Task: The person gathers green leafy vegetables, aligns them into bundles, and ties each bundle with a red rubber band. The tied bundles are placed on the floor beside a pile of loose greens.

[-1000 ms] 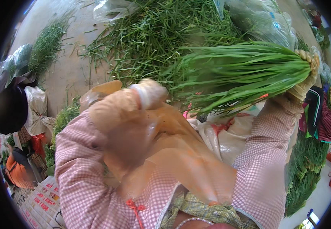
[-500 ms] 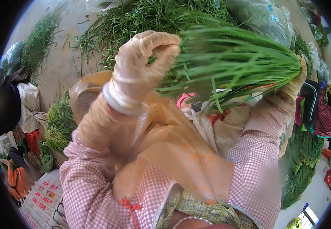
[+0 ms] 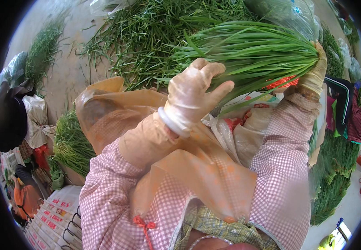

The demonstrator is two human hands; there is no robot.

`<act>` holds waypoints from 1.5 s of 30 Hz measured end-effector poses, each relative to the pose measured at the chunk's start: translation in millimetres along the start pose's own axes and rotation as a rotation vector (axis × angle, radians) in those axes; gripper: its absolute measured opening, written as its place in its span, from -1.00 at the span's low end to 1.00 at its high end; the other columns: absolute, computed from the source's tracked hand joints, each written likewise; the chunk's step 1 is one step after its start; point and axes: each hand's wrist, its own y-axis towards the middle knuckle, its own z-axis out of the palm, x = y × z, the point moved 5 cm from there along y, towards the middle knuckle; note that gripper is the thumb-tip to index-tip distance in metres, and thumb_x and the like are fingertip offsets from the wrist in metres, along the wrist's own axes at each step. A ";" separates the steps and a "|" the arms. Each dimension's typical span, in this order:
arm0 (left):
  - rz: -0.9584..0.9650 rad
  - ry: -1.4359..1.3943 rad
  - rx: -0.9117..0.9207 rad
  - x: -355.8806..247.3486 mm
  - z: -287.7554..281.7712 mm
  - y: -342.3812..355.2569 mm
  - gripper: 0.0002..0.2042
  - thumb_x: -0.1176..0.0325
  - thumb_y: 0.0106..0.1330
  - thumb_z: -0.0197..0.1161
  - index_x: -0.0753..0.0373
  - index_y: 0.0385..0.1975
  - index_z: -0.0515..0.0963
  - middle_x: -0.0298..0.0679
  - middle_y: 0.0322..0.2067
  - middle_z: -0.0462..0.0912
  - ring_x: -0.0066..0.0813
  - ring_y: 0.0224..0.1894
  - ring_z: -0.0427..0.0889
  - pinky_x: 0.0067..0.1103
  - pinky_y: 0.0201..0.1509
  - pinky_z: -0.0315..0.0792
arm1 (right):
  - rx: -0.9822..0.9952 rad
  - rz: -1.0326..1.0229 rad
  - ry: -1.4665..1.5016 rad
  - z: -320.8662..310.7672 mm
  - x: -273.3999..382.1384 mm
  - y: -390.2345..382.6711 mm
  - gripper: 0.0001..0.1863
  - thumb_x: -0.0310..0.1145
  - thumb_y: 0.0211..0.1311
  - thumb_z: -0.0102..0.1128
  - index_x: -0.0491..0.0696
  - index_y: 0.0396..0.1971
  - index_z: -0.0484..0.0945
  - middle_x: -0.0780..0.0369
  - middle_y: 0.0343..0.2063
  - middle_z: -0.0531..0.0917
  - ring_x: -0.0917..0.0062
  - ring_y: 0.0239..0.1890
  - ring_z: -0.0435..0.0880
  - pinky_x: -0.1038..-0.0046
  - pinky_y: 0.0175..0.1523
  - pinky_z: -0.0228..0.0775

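A large bunch of long green Chinese chives [image 3: 251, 50] stretches sideways in front of me, its leaf tips fanned out to the left. My right hand [image 3: 316, 71], in a pale glove, is closed around the gathered end at the right. Beside the lower edge of the leaves is my left hand [image 3: 197, 92], also gloved, with thumb and fingers apart and nothing in it. A white bangle [image 3: 172, 123] circles the left wrist. Below the arms a translucent orange apron [image 3: 197, 175] covers my lap.
Loose green leaves [image 3: 147, 46] lie heaped on the floor ahead. Clear plastic bags [image 3: 288, 16] lie at the far right. More chives [image 3: 70, 141] stand at the left, and bundles [image 3: 332, 179] lie at the right. At the lower left are printed sacks [image 3: 51, 221] and another person in orange [image 3: 27, 198].
My left hand has moved right and nearer to me, its fingers spreading from a curled pose. The right hand has shifted slightly left and up with the chives.
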 end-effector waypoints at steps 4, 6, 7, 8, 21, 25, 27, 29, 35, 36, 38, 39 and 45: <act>0.076 -0.081 -0.089 -1.7 11.4 12.2 -0.82 0.41 0.14 0.43 0.18 -0.27 0.64 -0.23 -0.41 0.61 -0.35 -0.43 0.61 -0.53 -0.37 0.48 | -0.018 0.039 0.000 5.0 -3.6 -7.3 -0.77 -0.34 0.23 0.25 -0.16 -0.21 0.58 0.18 -0.34 0.67 0.45 -0.36 0.67 0.45 -0.20 0.61; 0.027 -0.157 -0.062 5.0 17.3 10.4 -0.84 0.47 0.12 0.42 0.19 -0.29 0.64 -0.20 -0.41 0.61 -0.28 -0.39 0.61 -0.52 -0.32 0.48 | 0.026 0.007 -0.004 8.1 -3.9 -9.0 -0.77 -0.35 0.22 0.26 -0.14 -0.19 0.57 0.17 -0.34 0.67 0.44 -0.36 0.67 0.43 -0.20 0.62; 0.018 -0.127 -0.050 7.8 18.9 8.9 -0.83 0.48 0.12 0.41 0.19 -0.29 0.64 -0.20 -0.41 0.61 -0.27 -0.39 0.62 -0.53 -0.31 0.48 | 0.018 0.025 0.021 7.8 -6.2 -9.6 -0.78 -0.37 0.21 0.26 -0.14 -0.19 0.57 0.15 -0.33 0.67 0.42 -0.34 0.68 0.42 -0.19 0.63; 0.037 -0.108 -0.067 8.8 16.9 7.8 -0.83 0.49 0.11 0.41 0.19 -0.29 0.64 -0.19 -0.40 0.61 -0.26 -0.38 0.62 -0.53 -0.30 0.48 | 0.024 0.019 0.029 8.4 -7.2 -10.2 -0.78 -0.40 0.20 0.26 -0.15 -0.18 0.57 0.14 -0.33 0.68 0.41 -0.32 0.69 0.41 -0.18 0.64; -0.064 -1.571 0.281 -34.3 -25.5 51.0 -0.81 0.31 0.46 0.06 0.16 -0.02 0.44 -0.18 -0.03 0.44 -0.39 -0.31 0.46 -0.60 -0.21 0.39 | 0.304 -0.419 -0.174 69.4 -2.2 -61.7 -0.82 -0.60 0.04 0.36 -0.20 -0.31 0.64 0.12 -0.31 0.71 0.48 -0.37 0.71 0.47 -0.23 0.63; 0.141 -1.754 0.326 -36.6 -37.9 79.7 -0.83 0.33 0.47 0.04 0.21 -0.04 0.43 -0.28 -0.18 0.41 -0.44 -0.20 0.39 -0.51 -0.08 0.36 | 0.408 -0.560 -0.413 89.9 -17.3 -87.6 -0.85 -0.55 0.06 0.36 -0.09 -0.32 0.66 0.33 -0.33 0.71 0.73 -0.34 0.60 0.64 -0.18 0.49; 0.262 -1.129 -0.058 -32.2 -65.9 80.9 -0.86 0.38 0.46 0.07 0.27 -0.10 0.43 -0.32 -0.27 0.34 -0.50 -0.24 0.33 -0.47 -0.07 0.33 | 0.440 -0.585 -0.541 93.7 -24.4 -92.7 -0.85 -0.52 0.10 0.35 -0.08 -0.30 0.66 0.43 -0.39 0.66 0.82 -0.39 0.50 0.70 -0.22 0.41; 0.380 -1.045 -0.064 -33.8 -93.4 78.5 -0.90 0.44 0.44 0.08 0.32 -0.17 0.41 -0.30 -0.29 0.32 -0.51 -0.23 0.33 -0.45 -0.06 0.33 | 0.419 -0.562 -0.553 90.2 -25.8 -89.5 -0.85 -0.52 0.10 0.34 -0.08 -0.29 0.67 0.44 -0.39 0.66 0.83 -0.40 0.49 0.71 -0.22 0.40; -0.301 -0.863 0.138 46.6 -133.3 55.5 -0.85 0.32 0.36 0.18 0.20 -0.17 0.47 -0.17 -0.18 0.50 -0.36 -0.18 0.54 -0.38 -0.06 0.46 | 0.381 -0.460 -0.265 71.8 -3.8 -65.9 -0.81 -0.62 0.03 0.38 -0.15 -0.31 0.65 0.22 -0.31 0.71 0.57 -0.34 0.68 0.52 -0.16 0.59; -0.426 -0.322 0.174 67.9 -130.0 46.2 -0.76 0.30 0.32 0.24 0.18 -0.07 0.47 -0.11 -0.08 0.50 -0.28 -0.08 0.56 -0.35 0.01 0.47 | 0.371 -0.413 -0.230 71.1 -1.6 -64.4 -0.82 -0.61 0.05 0.38 -0.18 -0.31 0.64 0.18 -0.29 0.70 0.53 -0.36 0.70 0.50 -0.19 0.60; -0.335 0.824 0.453 84.3 -121.1 37.2 -0.57 0.25 0.24 0.34 0.11 0.11 0.48 0.01 0.14 0.48 -0.13 0.12 0.56 -0.31 0.16 0.48 | 0.474 -0.407 -0.088 78.2 5.5 -70.8 -0.83 -0.60 0.07 0.37 -0.19 -0.31 0.61 0.14 -0.25 0.68 0.49 -0.36 0.71 0.48 -0.22 0.61; -0.374 0.744 0.357 81.9 -117.8 38.1 -0.48 0.19 0.21 0.37 0.05 0.20 0.45 0.09 0.25 0.37 -0.04 0.21 0.49 -0.28 0.26 0.40 | 0.504 -0.363 -0.053 82.0 7.2 -76.0 -0.84 -0.61 0.08 0.35 -0.20 -0.32 0.60 0.13 -0.25 0.67 0.47 -0.36 0.71 0.46 -0.22 0.62; 0.781 0.048 0.185 -45.9 -40.7 56.1 -0.61 0.16 0.11 0.44 0.25 -0.14 0.59 0.09 0.23 0.37 0.08 0.18 0.47 -0.26 0.22 0.40 | 0.791 -0.441 0.062 90.6 53.1 -104.4 -0.89 -0.43 0.20 0.23 -0.05 -0.27 0.61 0.20 -0.25 0.64 0.45 -0.29 0.65 0.28 -0.09 0.58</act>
